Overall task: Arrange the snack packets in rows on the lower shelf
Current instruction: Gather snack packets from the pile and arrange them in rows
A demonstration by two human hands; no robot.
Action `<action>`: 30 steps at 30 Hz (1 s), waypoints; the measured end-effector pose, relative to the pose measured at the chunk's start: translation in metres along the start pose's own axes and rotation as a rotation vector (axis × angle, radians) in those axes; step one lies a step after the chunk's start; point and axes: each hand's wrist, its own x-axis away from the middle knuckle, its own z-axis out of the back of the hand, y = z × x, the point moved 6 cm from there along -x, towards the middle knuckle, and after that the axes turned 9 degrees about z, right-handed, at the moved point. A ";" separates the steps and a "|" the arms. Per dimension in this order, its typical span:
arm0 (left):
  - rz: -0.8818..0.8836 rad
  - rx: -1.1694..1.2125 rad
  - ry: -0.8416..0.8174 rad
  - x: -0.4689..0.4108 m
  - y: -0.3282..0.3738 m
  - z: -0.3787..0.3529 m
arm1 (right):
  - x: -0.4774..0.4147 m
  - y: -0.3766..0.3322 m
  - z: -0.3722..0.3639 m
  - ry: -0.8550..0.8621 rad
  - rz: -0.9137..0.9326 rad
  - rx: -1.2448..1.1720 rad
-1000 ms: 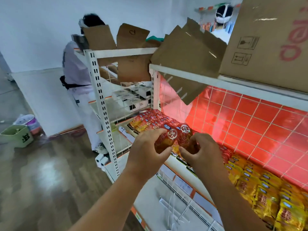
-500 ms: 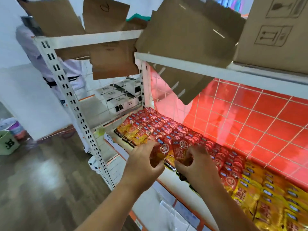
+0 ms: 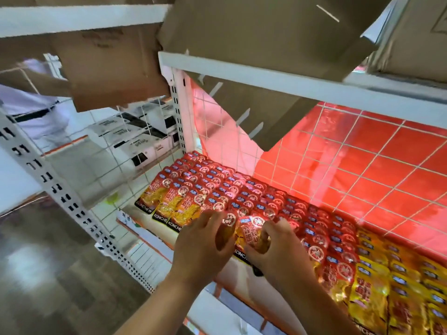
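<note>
Snack packets lie in overlapping red rows across the lower shelf. We begin at its front edge, where our left hand and right hand both curl round the held packets, fingers on top and thumbs seemingly beneath. We judge them light, soft and crinkly, with glossy foil that slips easily. Squeezing the middle could crush the contents, so the sealed edges look the safer hold, and each wants laying flat against the neighbouring row. Beyond our right hand, yellow packets continue the rows. Behind stands a wire grid over red backing, and cardboard boxes crowd the upper shelf.
</note>
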 end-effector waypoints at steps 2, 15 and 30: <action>-0.084 -0.011 0.003 -0.009 -0.004 -0.006 | 0.001 0.000 -0.005 0.002 -0.060 0.020; -0.455 -0.019 -0.058 -0.038 -0.012 -0.036 | 0.027 -0.009 -0.026 0.116 -0.304 0.137; -0.429 -0.083 -0.080 -0.051 -0.008 -0.051 | 0.039 -0.004 -0.034 0.106 -0.355 0.150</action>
